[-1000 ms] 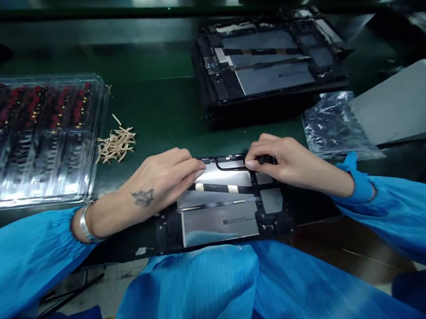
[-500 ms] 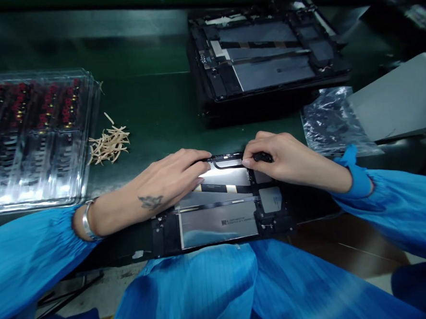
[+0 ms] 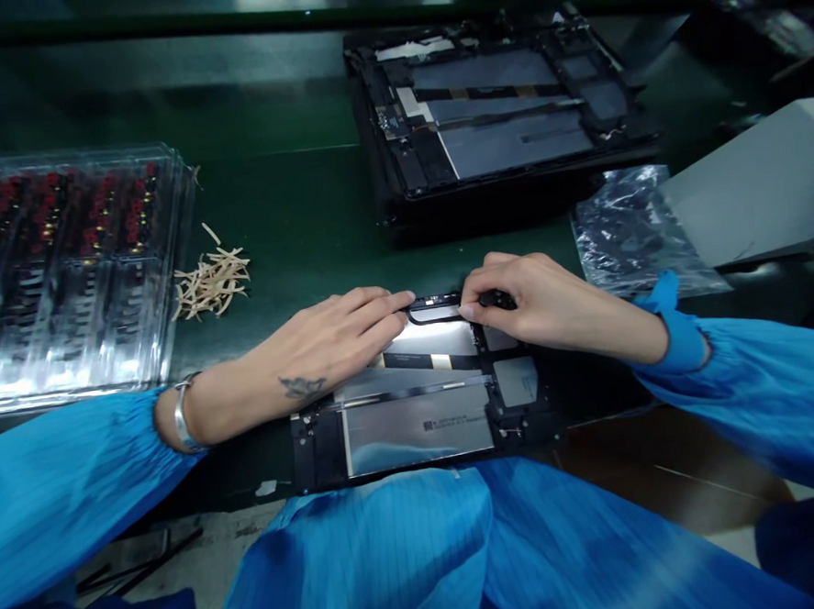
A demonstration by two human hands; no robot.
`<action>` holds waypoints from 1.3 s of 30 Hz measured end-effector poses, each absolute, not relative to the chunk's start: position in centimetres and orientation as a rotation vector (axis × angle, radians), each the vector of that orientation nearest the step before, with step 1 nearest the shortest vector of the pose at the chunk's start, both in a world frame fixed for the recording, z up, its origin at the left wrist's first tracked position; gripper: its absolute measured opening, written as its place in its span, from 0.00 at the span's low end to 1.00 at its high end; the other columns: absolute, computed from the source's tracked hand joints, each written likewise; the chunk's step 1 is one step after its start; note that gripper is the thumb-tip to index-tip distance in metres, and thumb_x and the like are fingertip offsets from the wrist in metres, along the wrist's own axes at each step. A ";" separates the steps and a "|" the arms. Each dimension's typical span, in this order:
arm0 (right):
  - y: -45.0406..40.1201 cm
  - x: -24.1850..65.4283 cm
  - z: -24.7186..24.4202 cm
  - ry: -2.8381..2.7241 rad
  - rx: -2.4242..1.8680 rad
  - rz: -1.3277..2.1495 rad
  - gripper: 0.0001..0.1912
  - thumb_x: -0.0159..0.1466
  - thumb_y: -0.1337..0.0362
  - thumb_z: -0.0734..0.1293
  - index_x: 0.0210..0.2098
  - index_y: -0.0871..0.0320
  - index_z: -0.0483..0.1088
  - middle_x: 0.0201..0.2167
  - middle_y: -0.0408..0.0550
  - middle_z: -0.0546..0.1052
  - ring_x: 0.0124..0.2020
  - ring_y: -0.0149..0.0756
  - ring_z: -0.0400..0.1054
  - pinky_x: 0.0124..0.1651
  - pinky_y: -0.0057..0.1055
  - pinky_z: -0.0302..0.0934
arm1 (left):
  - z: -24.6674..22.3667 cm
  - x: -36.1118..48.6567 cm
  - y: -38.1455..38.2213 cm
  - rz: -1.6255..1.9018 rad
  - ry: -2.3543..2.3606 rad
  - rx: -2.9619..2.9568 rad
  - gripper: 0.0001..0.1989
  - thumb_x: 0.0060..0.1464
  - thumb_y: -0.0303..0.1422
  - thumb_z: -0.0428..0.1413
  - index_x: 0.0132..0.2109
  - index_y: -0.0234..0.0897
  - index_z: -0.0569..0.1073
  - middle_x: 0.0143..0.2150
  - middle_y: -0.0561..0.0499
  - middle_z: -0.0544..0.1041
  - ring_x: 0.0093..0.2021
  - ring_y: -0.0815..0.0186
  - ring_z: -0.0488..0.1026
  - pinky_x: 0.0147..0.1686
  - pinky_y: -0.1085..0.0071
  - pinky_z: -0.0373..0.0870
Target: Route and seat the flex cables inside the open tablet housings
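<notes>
An opened tablet [image 3: 418,428], with silver battery cells and black edge parts, lies on the bench before me. My left hand [image 3: 344,340] rests over its upper left part, fingers stretched out and fingertips at the top edge. Along that edge runs a thin black cable [image 3: 435,319], its left end near my left fingertips. My right hand [image 3: 531,301] pinches the cable's right end between thumb and forefinger. A small dark part shows inside the curl of the right fingers; its kind is unclear.
A stack of similar opened tablets [image 3: 514,142] stands behind. To the left are clear plastic trays [image 3: 132,321] holding red and black parts, and a pile of tan strips [image 3: 212,281]. A clear plastic bag [image 3: 616,227] and a pale grey box [image 3: 751,191] are at right.
My left hand has slid slightly right along the tablet's top edge. The right hand keeps its pinch, almost in the same place. The view has shifted a little.
</notes>
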State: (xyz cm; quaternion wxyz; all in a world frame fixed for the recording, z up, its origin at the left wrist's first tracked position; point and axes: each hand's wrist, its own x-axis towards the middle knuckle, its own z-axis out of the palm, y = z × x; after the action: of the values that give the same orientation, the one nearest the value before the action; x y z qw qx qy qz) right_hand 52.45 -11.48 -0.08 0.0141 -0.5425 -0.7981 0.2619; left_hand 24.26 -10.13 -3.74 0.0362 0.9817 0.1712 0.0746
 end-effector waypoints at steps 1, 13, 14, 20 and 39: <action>-11.5 52.5 -0.1 -2.485 -1.685 0.813 0.12 0.66 0.58 0.63 0.37 0.57 0.77 0.35 0.49 0.72 0.33 0.38 0.65 0.37 0.35 0.54 | -3.8 24.3 -10.1 0.236 0.516 3.029 0.15 0.67 0.23 0.46 0.59 0.33 0.65 0.70 0.40 0.63 0.66 0.54 0.64 0.57 0.60 0.73; -11.7 53.0 0.0 -2.370 -1.577 0.875 0.14 0.68 0.57 0.64 0.34 0.58 0.76 0.31 0.48 0.73 0.32 0.35 0.67 0.36 0.33 0.56 | -3.4 24.2 -9.8 0.256 0.427 3.119 0.19 0.70 0.26 0.44 0.64 0.28 0.65 0.67 0.36 0.68 0.64 0.52 0.68 0.55 0.57 0.76; -11.8 53.0 0.0 -2.357 -1.588 0.855 0.14 0.68 0.57 0.64 0.33 0.59 0.76 0.31 0.48 0.73 0.32 0.35 0.67 0.36 0.32 0.55 | -3.3 24.1 -9.8 0.251 0.424 3.117 0.19 0.70 0.26 0.45 0.65 0.28 0.64 0.67 0.36 0.68 0.65 0.52 0.68 0.56 0.57 0.75; -12.2 52.4 -0.4 -2.428 -1.643 0.681 0.09 0.65 0.62 0.65 0.31 0.59 0.73 0.30 0.49 0.73 0.35 0.38 0.67 0.37 0.32 0.55 | -3.3 24.0 -9.8 0.302 0.348 3.184 0.20 0.70 0.26 0.43 0.64 0.26 0.65 0.66 0.34 0.69 0.63 0.49 0.71 0.54 0.55 0.76; -12.1 52.2 -0.5 -2.520 -1.620 0.622 0.09 0.66 0.63 0.64 0.31 0.59 0.72 0.29 0.50 0.74 0.37 0.39 0.67 0.35 0.31 0.53 | -3.5 24.1 -9.7 0.352 0.293 3.296 0.20 0.69 0.24 0.43 0.63 0.25 0.67 0.64 0.34 0.71 0.60 0.49 0.73 0.53 0.54 0.77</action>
State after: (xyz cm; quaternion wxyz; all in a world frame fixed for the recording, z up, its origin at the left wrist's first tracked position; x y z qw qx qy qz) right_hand 52.19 -12.13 -0.46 0.0411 -0.5289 -0.8230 0.2030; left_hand 24.11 -9.71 -3.54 -0.0930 0.9862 0.0878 0.1053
